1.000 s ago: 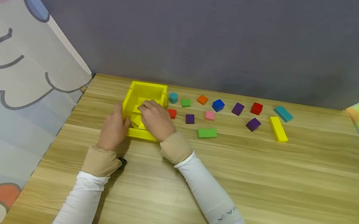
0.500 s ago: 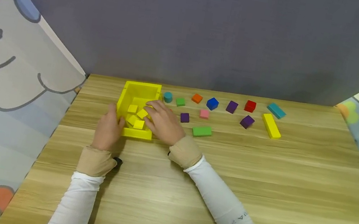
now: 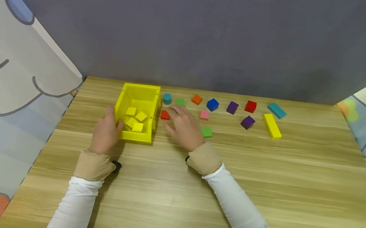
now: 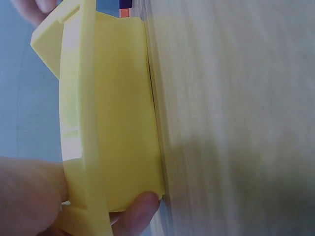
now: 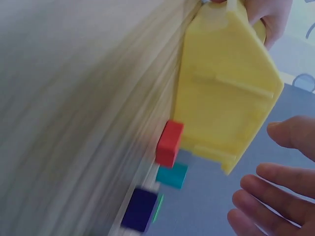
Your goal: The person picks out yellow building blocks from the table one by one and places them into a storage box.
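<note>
A yellow open-topped box (image 3: pixel 132 137) stands at the left of the table, with several yellow blocks (image 3: pixel 138 127) lying inside it. My left hand (image 3: pixel 105 131) grips the box's left wall near the front corner; the left wrist view shows thumb and fingers on both sides of the rim. Just right of the box, my right hand (image 3: pixel 185 129) hovers over the table with nothing in it. Its fingers (image 5: pixel 268 196) are spread and relaxed in the right wrist view. A red block (image 3: pixel 165 115) sits between this hand and the box, close to the box wall.
Behind the right hand are a teal cylinder (image 3: pixel 167 98) and a green block (image 3: pixel 180 102). Further right lie orange (image 3: pixel 196 99), blue (image 3: pixel 212 104), pink (image 3: pixel 204 115) and purple blocks (image 3: pixel 247 122), plus a long yellow block (image 3: pixel 272 126). A grey panel (image 3: pixel 218 35) rises along the back edge.
My right hand has come out of the box, moving right across its wall, and its fingers have loosened. The yellow blocks inside are now uncovered. My left hand keeps its hold on the box.
</note>
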Demonstrator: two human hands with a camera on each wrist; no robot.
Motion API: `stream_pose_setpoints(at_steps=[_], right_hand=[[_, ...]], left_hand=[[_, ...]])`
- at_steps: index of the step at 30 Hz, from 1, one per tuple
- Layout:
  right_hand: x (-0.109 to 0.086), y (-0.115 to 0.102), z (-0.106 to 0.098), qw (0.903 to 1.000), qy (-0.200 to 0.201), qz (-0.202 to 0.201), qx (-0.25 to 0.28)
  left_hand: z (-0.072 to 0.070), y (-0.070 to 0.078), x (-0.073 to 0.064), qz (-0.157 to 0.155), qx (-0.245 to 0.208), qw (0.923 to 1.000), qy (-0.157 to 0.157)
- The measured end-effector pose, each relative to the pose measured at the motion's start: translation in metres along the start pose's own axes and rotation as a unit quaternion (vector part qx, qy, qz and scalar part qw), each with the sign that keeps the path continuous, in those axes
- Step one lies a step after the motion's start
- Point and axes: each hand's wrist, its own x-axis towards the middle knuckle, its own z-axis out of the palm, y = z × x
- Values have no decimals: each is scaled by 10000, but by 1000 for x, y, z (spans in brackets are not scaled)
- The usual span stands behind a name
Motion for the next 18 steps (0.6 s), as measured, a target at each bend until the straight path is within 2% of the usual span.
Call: stream_pose_setpoints(at_steps=[6,13,18], right_hand=[[-15,19,-10,9995,155,283,7],[-45,50,-26,9964,350,769,-44],[-59,67,-37,9932,501,1050,32]], left_hand=[[1,0,-2,-4,-23,10000,50],[3,-1,-2,0,-6,10000,41],[1,-1,-1,25,25,10000,51]])
